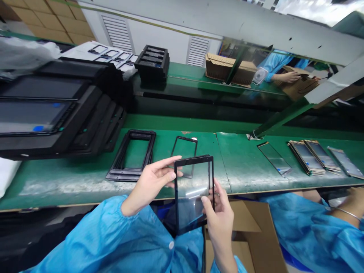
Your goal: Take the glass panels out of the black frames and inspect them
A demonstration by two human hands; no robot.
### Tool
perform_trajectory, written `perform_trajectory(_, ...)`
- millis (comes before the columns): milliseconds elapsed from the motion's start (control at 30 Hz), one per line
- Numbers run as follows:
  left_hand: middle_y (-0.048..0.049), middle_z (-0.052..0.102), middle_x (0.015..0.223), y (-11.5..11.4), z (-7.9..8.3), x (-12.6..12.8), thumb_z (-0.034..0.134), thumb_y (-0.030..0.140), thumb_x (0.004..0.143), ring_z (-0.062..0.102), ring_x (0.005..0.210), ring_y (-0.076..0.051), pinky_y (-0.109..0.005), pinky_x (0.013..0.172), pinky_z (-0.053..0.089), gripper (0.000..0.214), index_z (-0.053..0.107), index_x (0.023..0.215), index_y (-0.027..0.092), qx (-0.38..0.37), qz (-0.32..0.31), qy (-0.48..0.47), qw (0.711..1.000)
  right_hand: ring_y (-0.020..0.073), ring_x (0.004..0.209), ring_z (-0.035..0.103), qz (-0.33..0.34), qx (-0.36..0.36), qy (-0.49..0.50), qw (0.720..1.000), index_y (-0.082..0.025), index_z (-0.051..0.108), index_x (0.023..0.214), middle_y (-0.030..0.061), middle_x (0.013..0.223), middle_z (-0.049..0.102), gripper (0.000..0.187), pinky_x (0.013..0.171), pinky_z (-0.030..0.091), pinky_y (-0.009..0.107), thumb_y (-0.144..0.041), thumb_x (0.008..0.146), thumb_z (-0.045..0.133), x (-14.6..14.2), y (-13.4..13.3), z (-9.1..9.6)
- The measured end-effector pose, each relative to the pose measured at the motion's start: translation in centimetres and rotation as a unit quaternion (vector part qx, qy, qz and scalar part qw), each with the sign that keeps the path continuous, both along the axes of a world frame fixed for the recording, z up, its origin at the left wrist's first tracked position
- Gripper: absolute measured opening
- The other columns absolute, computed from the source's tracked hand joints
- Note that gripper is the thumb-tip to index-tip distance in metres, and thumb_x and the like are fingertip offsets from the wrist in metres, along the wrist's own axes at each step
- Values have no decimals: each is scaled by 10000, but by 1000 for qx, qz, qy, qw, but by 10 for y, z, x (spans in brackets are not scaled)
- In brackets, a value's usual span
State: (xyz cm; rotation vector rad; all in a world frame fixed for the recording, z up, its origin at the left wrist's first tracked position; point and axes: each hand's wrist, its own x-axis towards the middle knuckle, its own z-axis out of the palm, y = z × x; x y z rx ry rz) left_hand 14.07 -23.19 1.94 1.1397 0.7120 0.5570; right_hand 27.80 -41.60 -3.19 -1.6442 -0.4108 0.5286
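Between my two hands, over the front edge of the green bench, is a black-bordered glass touch panel [193,193], tilted and see-through. My left hand [155,180] pinches its upper left edge between thumb and fingers. On the opposite side, my right hand [220,214] grips the right edge, thumb lying across the front. A second dark edge shows along the panel's top and right side; I cannot tell whether it is another piece. Behind the panel, a thin black frame [176,140] lies on the bench, partly covered. Left of it is a stack of black frames [148,155].
Black trays [93,113] holding panels are piled high at left. Toward the right lie a single glass panel [274,158] and stacked display panels [308,157]. A green post [281,119] rises from the bench. An open cardboard box [256,235] stands below, beside a co-worker's blue sleeve [313,231].
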Motion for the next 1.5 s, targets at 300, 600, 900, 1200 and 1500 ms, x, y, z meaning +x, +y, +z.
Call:
perform_trajectory(300,-128,857,949,-5,7,-5,878,394,830,840,944,-326,-272,652,677,526,801,1299,166,61,-9,57,996,336,1387,574,3,6,-177,984,-283,651,1471,136,1540,542,553,1160,472,519,-387,936,742,24,4,18)
perform_trajectory(600,-103,866,890,-10,9,-22,841,397,871,842,826,-275,-280,691,687,427,828,1268,242,95,-60,64,992,261,656,802,75,81,41,993,-212,805,1013,39,620,781,250,733,666,394,-438,911,770,39,22,48)
perform_trajectory(900,-119,861,1047,-6,8,-16,789,426,902,836,933,-312,-324,722,690,397,829,1260,259,178,-87,90,976,253,583,794,60,58,32,996,-206,800,980,37,631,786,324,653,678,375,-514,885,774,33,22,54)
perform_trajectory(1200,-41,849,1036,-7,14,-7,672,291,978,789,736,-217,-275,675,621,481,646,1458,303,246,-237,133,930,273,881,834,225,27,122,966,-210,815,1108,91,948,860,486,876,660,418,-636,876,780,39,21,44)
perform_trajectory(1500,-153,837,1041,-7,-3,-21,771,469,927,762,643,-220,-251,442,567,504,548,1291,202,73,-33,97,992,252,559,760,84,29,106,990,-186,779,747,78,646,788,524,637,648,362,-678,915,717,60,-7,24)
